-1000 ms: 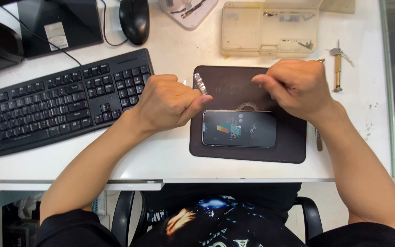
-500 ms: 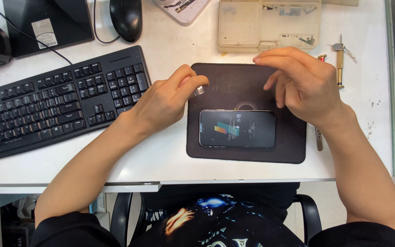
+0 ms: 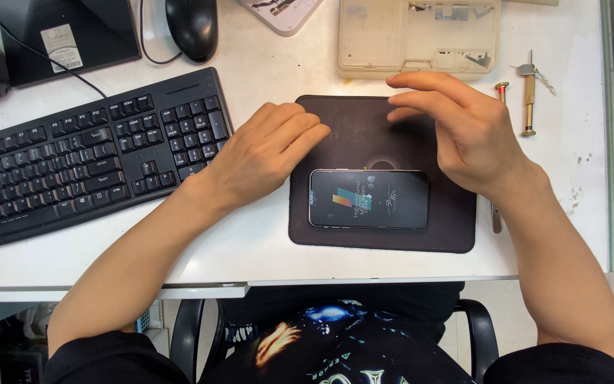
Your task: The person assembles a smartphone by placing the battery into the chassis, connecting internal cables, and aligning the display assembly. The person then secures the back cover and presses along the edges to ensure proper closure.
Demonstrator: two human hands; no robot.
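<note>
On the dark mat, near its front edge, the phone lies flat, screen lit. Your left hand rests palm-down just left of the phone, fingers out over the mat's corner, holding nothing. Your right hand hovers above & right of the phone, fingers loosely spread, empty. Left of the mat: black keyboard. Behind it: beige parts box. Right: brass screwdriver, all on the white desk.
</note>
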